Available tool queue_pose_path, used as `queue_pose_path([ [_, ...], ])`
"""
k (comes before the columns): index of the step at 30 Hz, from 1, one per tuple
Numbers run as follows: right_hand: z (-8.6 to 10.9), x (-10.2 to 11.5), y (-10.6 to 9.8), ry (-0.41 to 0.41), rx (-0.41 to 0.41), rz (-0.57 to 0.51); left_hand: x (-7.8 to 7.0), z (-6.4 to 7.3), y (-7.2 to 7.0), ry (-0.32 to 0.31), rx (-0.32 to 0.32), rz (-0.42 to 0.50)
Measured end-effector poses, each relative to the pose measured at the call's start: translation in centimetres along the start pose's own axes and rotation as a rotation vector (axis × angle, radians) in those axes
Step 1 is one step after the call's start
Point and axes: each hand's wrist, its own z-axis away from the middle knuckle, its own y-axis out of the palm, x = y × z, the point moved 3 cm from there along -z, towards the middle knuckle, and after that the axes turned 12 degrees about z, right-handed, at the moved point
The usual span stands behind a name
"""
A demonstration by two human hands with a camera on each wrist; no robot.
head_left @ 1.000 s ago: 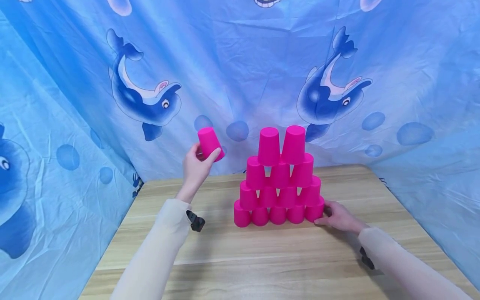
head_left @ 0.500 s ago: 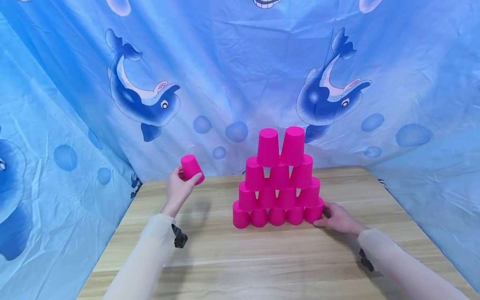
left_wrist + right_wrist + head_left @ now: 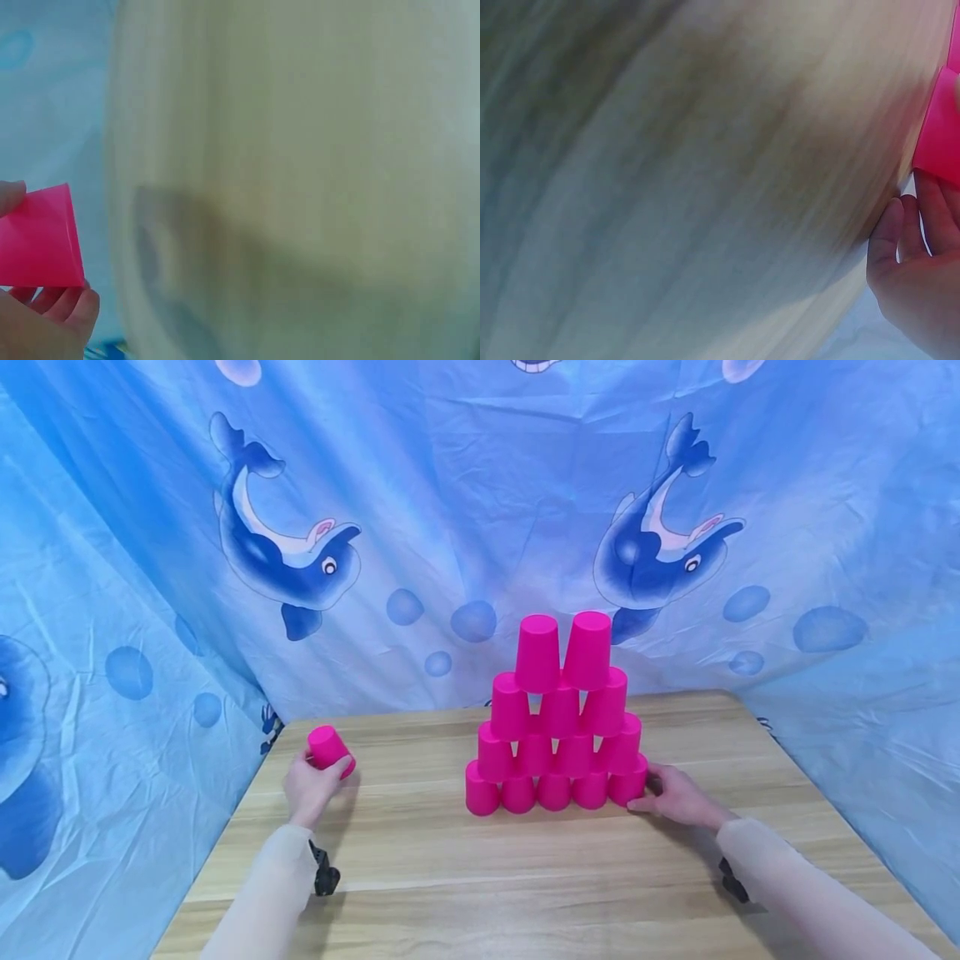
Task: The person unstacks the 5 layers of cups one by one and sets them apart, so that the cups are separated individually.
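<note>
Thumb and fingers of my left hand (image 3: pixel 307 792) grip a pink cup (image 3: pixel 328 750), tilted with its closed end up, over the table's far left side. In the left wrist view the cup (image 3: pixel 41 238) sits between thumb and fingertips, its shadow falling apart from it on the wood. Upside-down pink cups form a stack (image 3: pixel 553 727) of several rows, with two cups on top. At the stack's lower right corner my right hand (image 3: pixel 681 795) holds the end cup (image 3: pixel 627 783) of the bottom row, thumb in front. That cup (image 3: pixel 937 139) is partly cut off in the right wrist view.
The wooden table (image 3: pixel 480 877) carries the stack right of centre. A blue curtain (image 3: pixel 480 485) printed with dolphins hangs behind it and along both sides. Small black cameras (image 3: pixel 325 870) are strapped at the wrists.
My left hand has moved left and down with the gripped cup, away from the stack and closer to the table. The right hand and the stack have stayed in place.
</note>
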Motion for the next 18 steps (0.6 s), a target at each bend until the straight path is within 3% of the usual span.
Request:
queue_pose_path([
  [7,0.2,-0.2,-0.2,0.031,0.002,-0.003,3.9,-0.1,-2.5,-0.082,-0.038,-0.039],
  [10,0.3,-0.3,-0.2,0.051,0.009,-0.002,5.1,-0.3,-3.6,-0.088,-0.059,-0.044],
  [18,0.2,0.0,-0.1,0.013,0.002,-0.002,7.0,-0.6,-7.3,-0.101,-0.147,-0.091],
])
